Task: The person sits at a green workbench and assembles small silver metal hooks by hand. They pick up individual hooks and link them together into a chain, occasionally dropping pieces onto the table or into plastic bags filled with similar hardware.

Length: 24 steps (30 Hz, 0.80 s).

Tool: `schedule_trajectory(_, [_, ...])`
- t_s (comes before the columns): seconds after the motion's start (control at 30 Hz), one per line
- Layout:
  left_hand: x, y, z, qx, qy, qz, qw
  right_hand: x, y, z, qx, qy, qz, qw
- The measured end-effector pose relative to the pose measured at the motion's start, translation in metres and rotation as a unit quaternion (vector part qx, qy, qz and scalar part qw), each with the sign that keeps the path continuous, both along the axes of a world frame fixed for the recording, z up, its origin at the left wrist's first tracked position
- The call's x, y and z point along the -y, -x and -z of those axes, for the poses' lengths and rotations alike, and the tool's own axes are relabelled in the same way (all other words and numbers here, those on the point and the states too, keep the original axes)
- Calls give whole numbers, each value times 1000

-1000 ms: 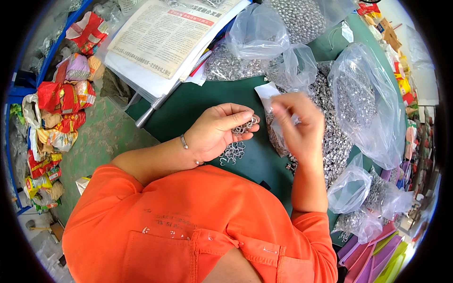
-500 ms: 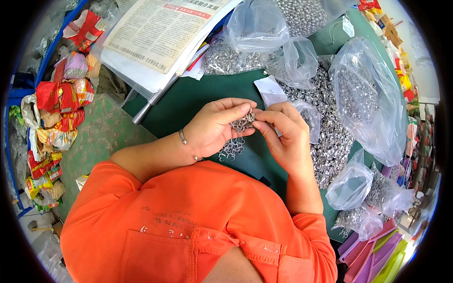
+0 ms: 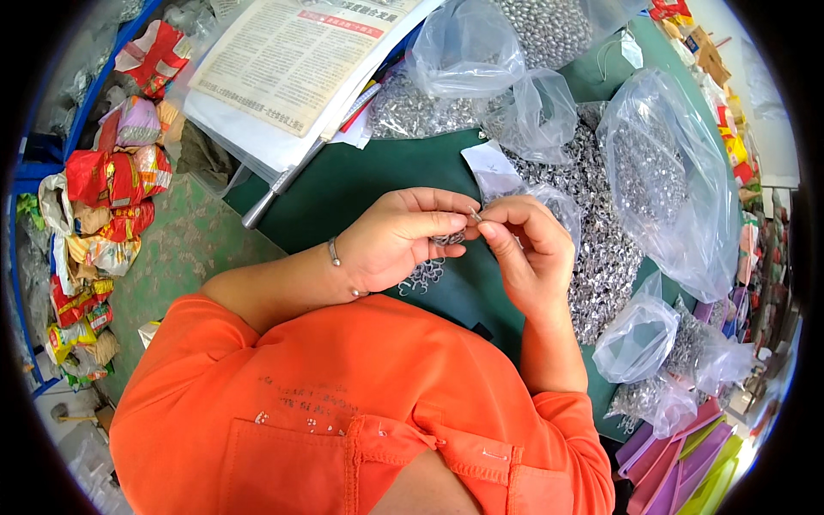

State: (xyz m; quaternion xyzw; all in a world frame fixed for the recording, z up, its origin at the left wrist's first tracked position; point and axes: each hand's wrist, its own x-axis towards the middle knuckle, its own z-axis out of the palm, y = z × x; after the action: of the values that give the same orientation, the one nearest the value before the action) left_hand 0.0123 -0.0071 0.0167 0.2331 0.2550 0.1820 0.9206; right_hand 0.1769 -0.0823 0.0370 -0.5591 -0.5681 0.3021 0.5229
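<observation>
My left hand (image 3: 399,236) is closed around a clump of small curved metal pieces (image 3: 449,238), partly hidden by its fingers. At its fingertips a small silvery metal piece (image 3: 475,215) sticks up, pinched by the thumb and forefinger of my right hand (image 3: 532,253). The two hands meet over the dark green table (image 3: 360,184). Below my left hand, a loose pile of grey hook-shaped metal pieces (image 3: 422,276) lies on the table. To the right of my right hand spreads a large heap of shiny metal parts (image 3: 605,249).
Clear plastic bags of metal parts (image 3: 665,172) stand at the right and back. A newspaper sheet (image 3: 287,60) lies on papers at the back left, beside a silver-tipped rod (image 3: 279,189). Colourful packets (image 3: 107,180) fill the far left; pink, purple and green trays (image 3: 682,463) sit lower right.
The clump has sunk deeper behind my left fingers. My right fingers have shifted slightly right and now pinch a single small piece at the left fingertips.
</observation>
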Motion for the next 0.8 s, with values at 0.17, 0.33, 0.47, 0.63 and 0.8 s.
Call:
schedule_trajectory(0.17, [-2,2,6,-3,2,-4,1000,-1,-6,-4,87,-48,14,995])
schedule_trajectory(0.33, [-5,2,3,-2,20,-20,1000,-28,-32,-15,206,-152,152,955])
schedule_trajectory(0.47, [-2,-4,-3,8,45,-40,998,-57,-57,-13,271,-108,191,937])
schedule_trajectory(0.63, [-4,-1,4,34,58,-62,996,-35,-30,-23,237,-55,39,969])
schedule_trajectory(0.8, [-3,-1,8,71,27,-45,996,-15,-4,-4,232,12,-45,972])
